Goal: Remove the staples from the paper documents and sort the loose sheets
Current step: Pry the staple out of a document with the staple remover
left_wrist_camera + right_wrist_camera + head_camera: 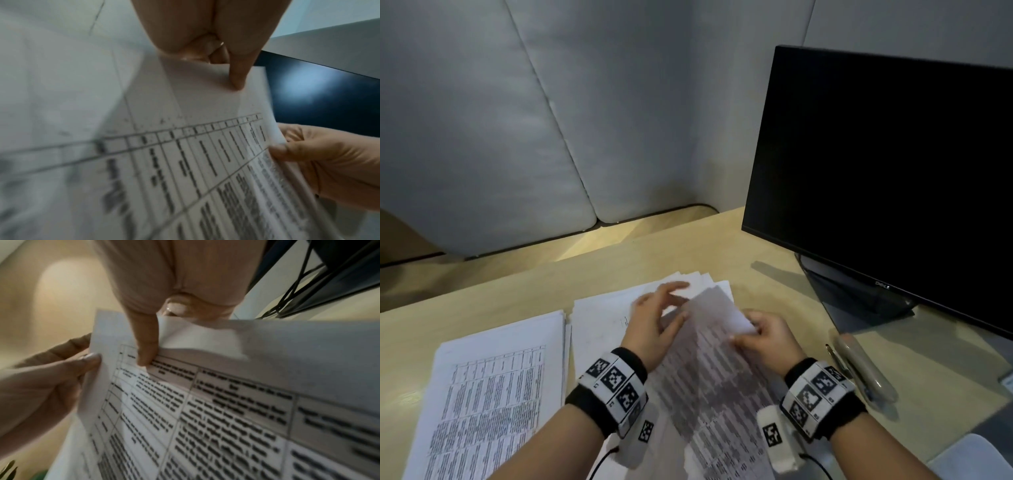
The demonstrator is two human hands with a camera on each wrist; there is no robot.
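Right hand (765,337) pinches the top corner of the printed sheets (709,370), thumb on top, fingers (147,344) curled behind; corner page is peeling up. Left hand (654,325) pinches the opposite edge, index and thumb loosely spread. Sheets are held up above the counter (774,274), over the loose pile (602,318). Staple not visible.

Risk: pulling pages apart at the corner probably tears paper if a staple holds.

Room: stack (493,387) at left, pen (839,363) close right, monitor (887,181) beyond. Far-left counter open.
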